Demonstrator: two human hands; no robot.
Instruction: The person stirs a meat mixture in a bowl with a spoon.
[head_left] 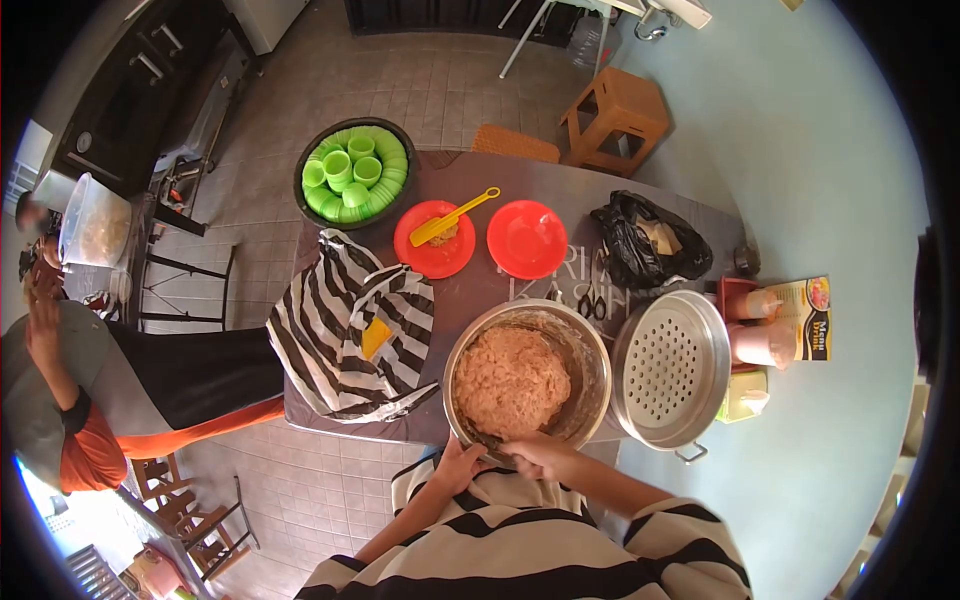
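A large metal bowl [597, 400] at the near edge of the table holds a big mound of pinkish minced mixture [512, 380]. My left hand [461, 468] grips the bowl's near-left rim. Inside the near rim, my right hand [532, 457] is closed, low against the mixture; what its fingers hold is hidden. A perforated steamer pan [662, 370] with a side handle stands just right of the bowl. To the left lies a black-and-white striped plastic bag [335, 345] with a yellow scraper [376, 339] on it.
Behind are a red plate [412, 262] with a yellow spatula [455, 216], another red plate [528, 240], scissors [592, 302], a black plastic bag [640, 235] and a basin of green cups [352, 170]. Jars [765, 345] line the right wall. Another person [80, 370] stands at left.
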